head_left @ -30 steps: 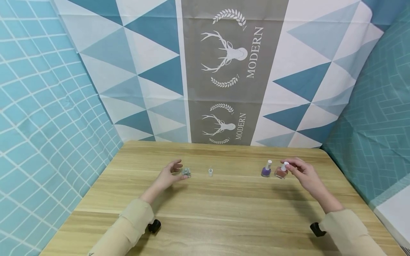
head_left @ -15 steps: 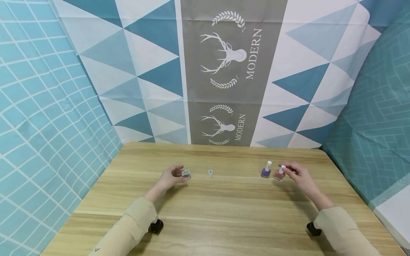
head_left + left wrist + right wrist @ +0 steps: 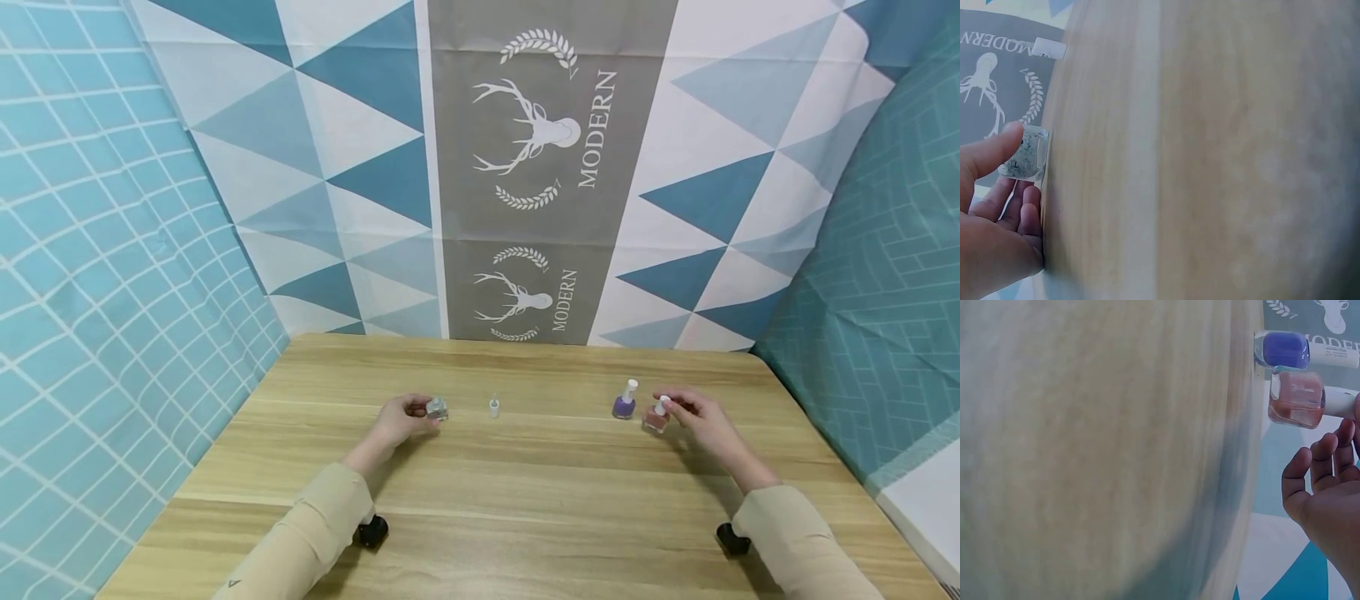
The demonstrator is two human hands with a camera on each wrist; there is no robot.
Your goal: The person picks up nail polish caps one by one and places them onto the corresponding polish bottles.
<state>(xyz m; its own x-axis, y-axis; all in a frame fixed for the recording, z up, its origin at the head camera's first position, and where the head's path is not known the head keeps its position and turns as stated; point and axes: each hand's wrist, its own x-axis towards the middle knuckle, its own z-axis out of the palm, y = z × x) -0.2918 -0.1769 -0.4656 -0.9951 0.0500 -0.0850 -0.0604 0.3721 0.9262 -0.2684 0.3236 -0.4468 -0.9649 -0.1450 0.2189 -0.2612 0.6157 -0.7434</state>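
Note:
My left hand [image 3: 401, 419] pinches a small clear glass nail polish bottle [image 3: 437, 408] with no cap on it. In the left wrist view, my thumb lies against this glittery bottle [image 3: 1027, 155] and the fingers curl below. On the right, my right hand [image 3: 697, 417] holds a pinkish-brown nail polish bottle [image 3: 655, 419] by its white cap [image 3: 1339, 402]. Just left of it stands a purple nail polish bottle [image 3: 623, 407], its white cap on. Between the hands, a white nail polish cap [image 3: 494, 408] sits with its thin brush pointing up.
All the bottles are on or close over a wooden table [image 3: 517, 517]. A patterned cloth backdrop [image 3: 375, 167] rises behind its far edge, with blue tiled-print sheets [image 3: 90, 250] at the sides. Black wrist devices [image 3: 372, 532] hang under both sleeves.
My left thumb and fingers have closed in around the clear bottle. The right hand and the pinkish-brown bottle have shifted slightly toward me and the left.

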